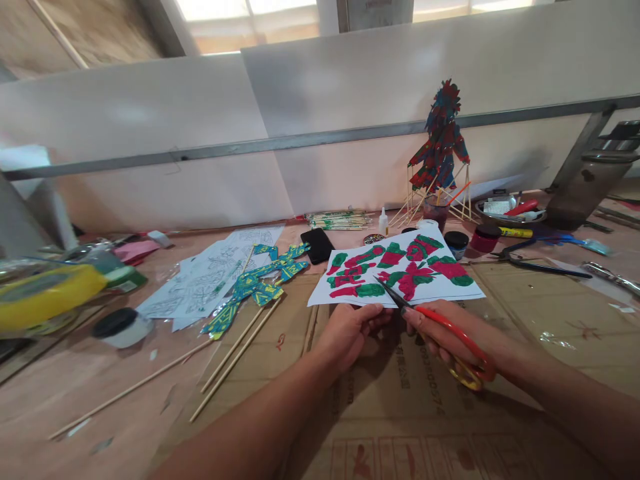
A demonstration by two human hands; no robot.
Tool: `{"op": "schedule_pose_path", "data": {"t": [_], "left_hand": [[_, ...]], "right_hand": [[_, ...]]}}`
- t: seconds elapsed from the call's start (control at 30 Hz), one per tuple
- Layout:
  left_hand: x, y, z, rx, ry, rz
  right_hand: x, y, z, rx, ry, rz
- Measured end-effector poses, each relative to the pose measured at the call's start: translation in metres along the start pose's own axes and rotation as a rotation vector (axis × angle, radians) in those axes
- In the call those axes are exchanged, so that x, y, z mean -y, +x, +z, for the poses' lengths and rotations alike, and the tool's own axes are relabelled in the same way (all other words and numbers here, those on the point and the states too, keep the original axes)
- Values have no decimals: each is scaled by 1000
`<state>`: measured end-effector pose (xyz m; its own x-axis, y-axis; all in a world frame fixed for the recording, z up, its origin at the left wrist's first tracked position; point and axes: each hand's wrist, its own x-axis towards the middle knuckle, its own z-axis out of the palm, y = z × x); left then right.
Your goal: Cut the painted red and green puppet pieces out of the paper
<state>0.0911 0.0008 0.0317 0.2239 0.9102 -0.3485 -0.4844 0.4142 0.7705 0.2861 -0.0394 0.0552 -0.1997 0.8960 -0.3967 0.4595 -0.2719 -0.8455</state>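
A white sheet of paper [373, 250] painted with red and green shapes is held up over the cardboard. My left hand [350, 333] is closed on its lower edge, thumb on top. In my right hand [440, 330] is a pair of scissors [453, 327] with red and yellow handles. Their dark blades point up and left and lie over the sheet's lower edge, close to a green patch. Whether the blades are cutting into the paper I cannot tell. To the left lies a blue-green and yellow patterned paper figure [257, 283] with thin wooden sticks [240, 360].
Flattened cardboard [530, 400] covers the worktop. Line-drawn sheets [193, 283], a black phone [317, 245] and a black-lidded jar [121, 327] lie left. A red-blue figure on sticks [443, 143], paint jars [485, 238], pliers [540, 263] and a bowl [510, 213] stand around the back right.
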Motion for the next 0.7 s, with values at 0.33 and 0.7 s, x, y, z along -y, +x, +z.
{"op": "schedule_pose_path", "data": {"t": [0.33,0.7], "left_hand": [[-2,1,-2,47,-17,-32],[-64,28,-38,-75,-121,-61]], "right_hand": [[11,-3,0,-4,-33,82],[16,-12,-28,13,-46,78]]}}
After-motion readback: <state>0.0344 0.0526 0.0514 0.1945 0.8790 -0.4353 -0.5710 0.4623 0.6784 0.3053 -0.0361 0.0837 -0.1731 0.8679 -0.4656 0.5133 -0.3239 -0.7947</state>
